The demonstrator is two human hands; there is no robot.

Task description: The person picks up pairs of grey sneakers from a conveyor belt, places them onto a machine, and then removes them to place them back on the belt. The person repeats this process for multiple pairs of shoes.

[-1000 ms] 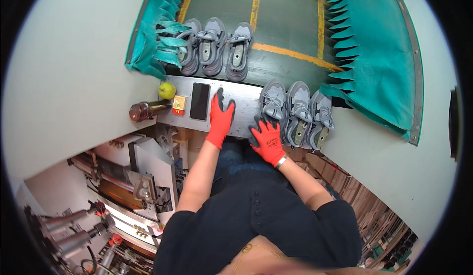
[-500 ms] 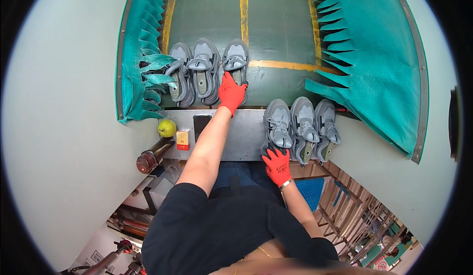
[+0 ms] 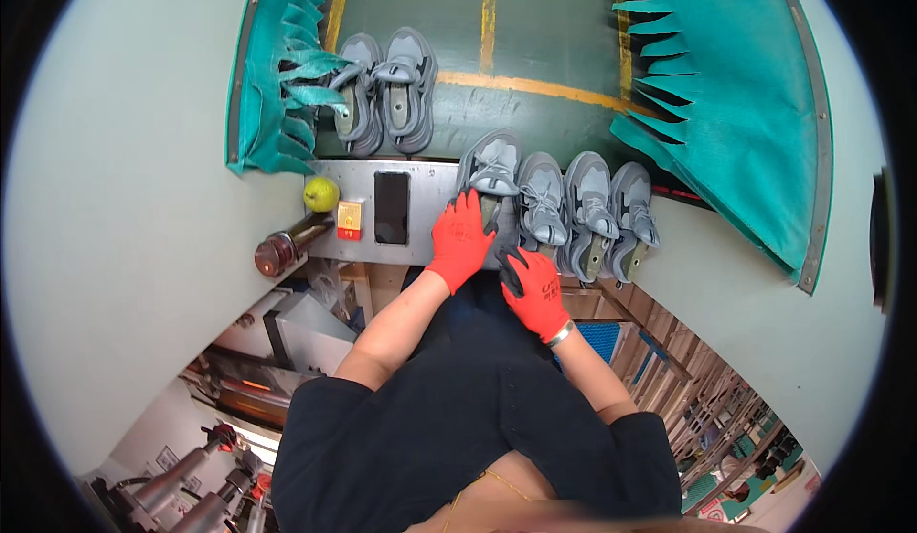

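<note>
My left hand (image 3: 460,242), in a red glove, grips the heel end of a grey shoe (image 3: 492,175) that lies on the metal ledge (image 3: 430,184) at the front of a green belt (image 3: 544,36). My right hand (image 3: 533,289), also red-gloved with dark fingertips, touches the ledge edge just below that shoe's heel and holds nothing. To the right, three more grey shoes (image 3: 587,210) lie side by side against it. Two grey shoes (image 3: 387,94) remain farther back on the belt, at its left.
A black phone (image 3: 391,206), a yellow switch box (image 3: 350,218) and a green apple (image 3: 322,192) sit on the ledge's left part. A brown cylinder (image 3: 282,248) sticks out beneath. Teal curtain strips (image 3: 726,103) flank the belt. Machinery (image 3: 205,480) stands lower left.
My left hand has pulled one grey shoe from the group on the belt down to the ledge, beside the three there. My right hand has shifted left toward its heel.
</note>
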